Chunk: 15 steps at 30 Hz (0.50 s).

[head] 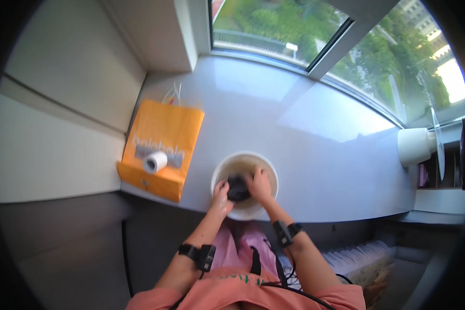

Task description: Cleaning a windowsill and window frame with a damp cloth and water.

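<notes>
A round white basin [217, 172] stands at the front edge of the pale countertop [314, 186], right before me. Inside it, a dark, bunched item [238, 187] that looks like wet cloth is held between both hands. My left hand [221, 195] grips its left side, with the thumb uppermost and the skin looking wet. On the other side my right hand [259, 184] has its fingers curled against the dark item, low in the basin. Blur hides the item's exact kind. Beneath the hands the basin's inside looks beige and may hold water.
Left of the basin lies an orange paper bag [166, 124] with a white roll [155, 162] on it. A window [279, 31] borders the counter's back. At the right stands a white rounded object [414, 146]. A cable [294, 288] runs across my shirt.
</notes>
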Each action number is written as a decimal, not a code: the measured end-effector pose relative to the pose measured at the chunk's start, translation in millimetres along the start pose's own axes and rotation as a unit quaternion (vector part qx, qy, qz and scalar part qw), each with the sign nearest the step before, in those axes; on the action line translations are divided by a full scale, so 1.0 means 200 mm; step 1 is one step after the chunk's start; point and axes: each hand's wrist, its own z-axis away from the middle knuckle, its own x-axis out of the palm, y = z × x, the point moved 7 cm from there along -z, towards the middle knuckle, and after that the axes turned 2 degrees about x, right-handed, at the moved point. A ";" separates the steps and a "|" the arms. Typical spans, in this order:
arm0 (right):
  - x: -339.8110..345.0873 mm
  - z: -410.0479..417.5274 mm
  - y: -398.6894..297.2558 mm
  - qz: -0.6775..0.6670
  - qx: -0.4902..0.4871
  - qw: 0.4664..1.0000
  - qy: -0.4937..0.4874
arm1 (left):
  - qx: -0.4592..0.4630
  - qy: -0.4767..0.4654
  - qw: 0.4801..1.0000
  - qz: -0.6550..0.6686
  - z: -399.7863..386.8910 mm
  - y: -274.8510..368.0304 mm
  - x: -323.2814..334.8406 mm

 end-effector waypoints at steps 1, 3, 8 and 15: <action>-0.01 0.04 0.03 0.011 -0.001 0.999 0.032 | -0.024 0.088 0.996 -0.018 0.06 -0.02 0.03; 0.04 0.15 -0.12 0.123 -0.060 0.989 -0.047 | -0.080 0.131 0.980 -0.128 0.15 0.03 0.01; 0.21 0.19 -0.03 0.008 0.007 0.996 -0.088 | -0.211 0.078 0.971 -0.076 0.13 -0.07 0.04; 0.07 0.26 -0.32 -0.159 -0.020 0.976 -0.148 | -0.133 -0.064 0.988 -0.044 0.02 0.02 0.10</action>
